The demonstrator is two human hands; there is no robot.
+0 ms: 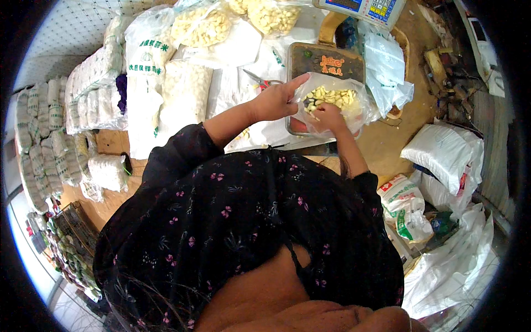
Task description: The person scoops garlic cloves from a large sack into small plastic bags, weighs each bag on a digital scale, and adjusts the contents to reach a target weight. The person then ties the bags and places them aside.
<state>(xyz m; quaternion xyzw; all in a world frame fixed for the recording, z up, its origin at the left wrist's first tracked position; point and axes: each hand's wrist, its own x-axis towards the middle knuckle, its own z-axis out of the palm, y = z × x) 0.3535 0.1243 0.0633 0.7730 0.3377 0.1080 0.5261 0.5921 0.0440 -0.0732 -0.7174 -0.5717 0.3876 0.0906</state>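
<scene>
A clear plastic bag (360,105) of peeled, pale yellow garlic cloves (344,98) lies open over the near part of a scale's dark platform (310,56). With thumb and fingers, my left hand (279,100) grips the bag's left rim. My right hand (327,117) is at the bag's near side among the cloves, its fingers curled and pinched on cloves; the fingertips are partly hidden. Left of my left hand, red-handled scissors (264,82) lie on the white table cover (227,91).
Filled bags of cloves (202,27) stand at the table's far side, beside a long white printed bag (145,83). The scale's display (369,10) is beyond the platform. Light blue plastic bags (384,61) hang at its right. Stacked packs (91,77) stand left, white sacks (442,152) right.
</scene>
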